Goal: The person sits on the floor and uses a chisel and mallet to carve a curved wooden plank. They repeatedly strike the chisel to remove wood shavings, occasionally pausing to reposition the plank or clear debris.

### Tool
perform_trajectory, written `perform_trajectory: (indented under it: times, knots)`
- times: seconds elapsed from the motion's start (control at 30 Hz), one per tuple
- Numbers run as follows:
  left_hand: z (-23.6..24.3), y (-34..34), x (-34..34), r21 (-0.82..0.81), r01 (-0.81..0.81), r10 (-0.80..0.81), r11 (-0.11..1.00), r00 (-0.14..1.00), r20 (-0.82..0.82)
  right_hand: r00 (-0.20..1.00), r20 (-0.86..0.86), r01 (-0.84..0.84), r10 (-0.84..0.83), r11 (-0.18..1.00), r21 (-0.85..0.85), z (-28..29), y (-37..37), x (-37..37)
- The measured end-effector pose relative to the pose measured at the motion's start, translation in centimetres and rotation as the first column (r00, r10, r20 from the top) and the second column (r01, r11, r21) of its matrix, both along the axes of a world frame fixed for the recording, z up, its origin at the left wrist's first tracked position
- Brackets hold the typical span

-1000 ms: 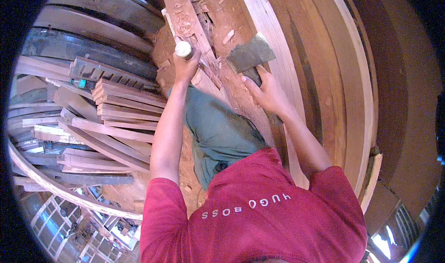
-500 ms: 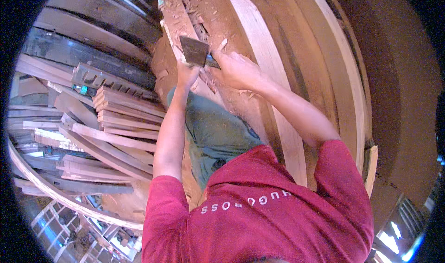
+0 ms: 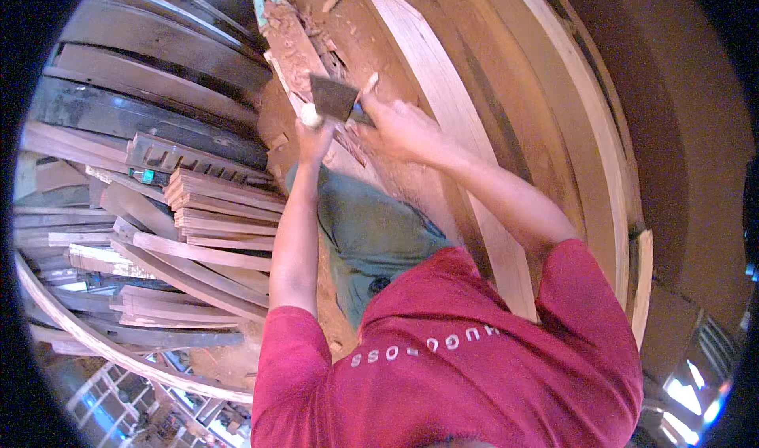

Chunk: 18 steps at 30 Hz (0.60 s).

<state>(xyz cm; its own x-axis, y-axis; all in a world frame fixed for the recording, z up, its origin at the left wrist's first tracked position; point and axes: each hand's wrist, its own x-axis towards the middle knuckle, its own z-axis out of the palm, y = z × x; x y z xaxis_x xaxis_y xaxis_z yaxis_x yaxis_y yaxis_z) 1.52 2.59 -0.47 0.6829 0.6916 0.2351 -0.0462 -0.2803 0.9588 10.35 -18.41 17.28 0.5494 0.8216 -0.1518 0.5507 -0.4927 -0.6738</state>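
My left hand (image 3: 315, 138) is closed around a tool, of which only a pale, rounded handle end (image 3: 311, 115) shows above the fist. In my right hand (image 3: 403, 129) is a hatchet-like tool (image 3: 333, 98) with a dark, flat, four-sided head and a bit of blue by the grip. That head hangs just to the right of the pale handle end. Both hands are over a long reddish timber (image 3: 291, 47) strewn with chips. Whatever is below my left fist is hidden.
Wood shavings lie on the brown surface around the timber. Long curved planks (image 3: 443, 77) run along my right. To the left are a stack of cut boards (image 3: 221, 207), loose strips (image 3: 202, 250) and a notched piece of wood (image 3: 186, 157). My green-clad leg (image 3: 364, 219) is below the hands.
The dark head has moved away from my left fist, and the pale handle end now shows. The whole view has shifted slightly.
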Motion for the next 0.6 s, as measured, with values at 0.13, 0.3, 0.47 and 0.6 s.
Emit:
perform_trajectory:
  times: [0.13, 0.3, 0.47, 0.6]
  knots:
    - [1.1, 3.2, 3.8, -0.115, -0.533, 0.509, 0.838, 0.841, -0.185, 0.994, -0.031, 0.105, -0.102, 0.988, 0.114, -0.6, -1.8, -0.4]
    - [1.1, 9.3, 3.9, -0.712, -0.300, 0.545, 0.634, 0.828, 0.136, 0.978, -0.157, 0.168, -0.138, 0.967, 0.193, -1.7, -3.0, -0.9]
    - [2.8, 2.6, 2.1, -0.272, -0.121, 0.133, 0.955, 0.991, 0.028, 0.951, -0.235, 0.255, -0.201, 0.940, 0.225, -3.2, -4.0, -0.8]
    - [2.5, 2.3, 1.0, -0.117, -0.104, 0.104, 0.988, 0.995, -0.007, 0.949, -0.249, 0.242, -0.194, 0.954, 0.178, -3.1, -3.5, -0.9]
